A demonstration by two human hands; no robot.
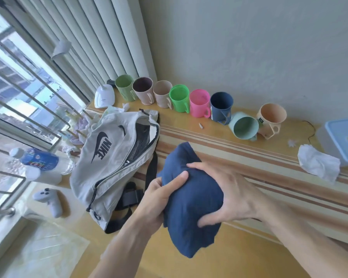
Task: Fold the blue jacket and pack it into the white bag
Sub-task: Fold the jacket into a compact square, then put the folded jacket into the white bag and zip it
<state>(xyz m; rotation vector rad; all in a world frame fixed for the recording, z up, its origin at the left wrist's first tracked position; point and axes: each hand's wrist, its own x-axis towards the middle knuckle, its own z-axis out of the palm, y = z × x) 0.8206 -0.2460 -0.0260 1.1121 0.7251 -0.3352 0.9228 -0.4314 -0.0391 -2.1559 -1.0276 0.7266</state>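
The blue jacket [191, 213] is bunched into a compact folded bundle, held above the table in the middle of the view. My left hand [159, 199] grips its left side with the thumb across the top. My right hand [227, 193] clasps its right side, fingers wrapped over the top and underneath. The white bag [111, 163], with a black logo and black straps, lies on the table just left of the bundle. Its main zipper is open and shows a dark mesh lining.
A row of coloured plastic mugs [179, 98] lines the wall, one mint mug [243, 125] tipped on its side. A water bottle [40, 159], a game controller [48, 201], crumpled tissue [317, 165] and a blue-lidded box [344, 141] also sit on the table.
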